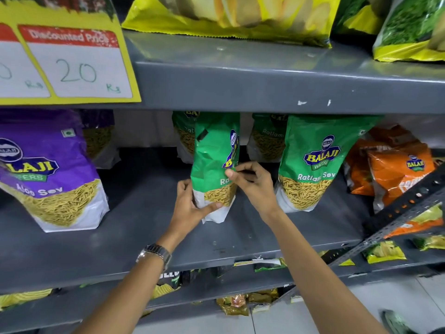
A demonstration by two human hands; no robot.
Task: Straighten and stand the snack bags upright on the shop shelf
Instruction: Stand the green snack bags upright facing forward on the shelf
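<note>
yellow price sign [65,66], wristwatch [155,253], slotted metal upright [395,220]

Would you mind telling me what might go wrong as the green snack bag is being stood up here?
1. The green Ratlami Sev bag, pinched by the left hand low and the right hand mid-height, stands turned sideways on a narrow base; released, it may topple.
2. It could knock the neighbouring front-facing green bag.
3. Squeezing may crush the sev.

Glossy plastic bags on painted metal shelving.
Green snack bag [213,162] glossy, crinkled plastic film; grey shelf [134,213] matt painted metal, chipped at edge; price card [72,66] matt paper; wristwatch [156,253] shiny metal band.
</note>
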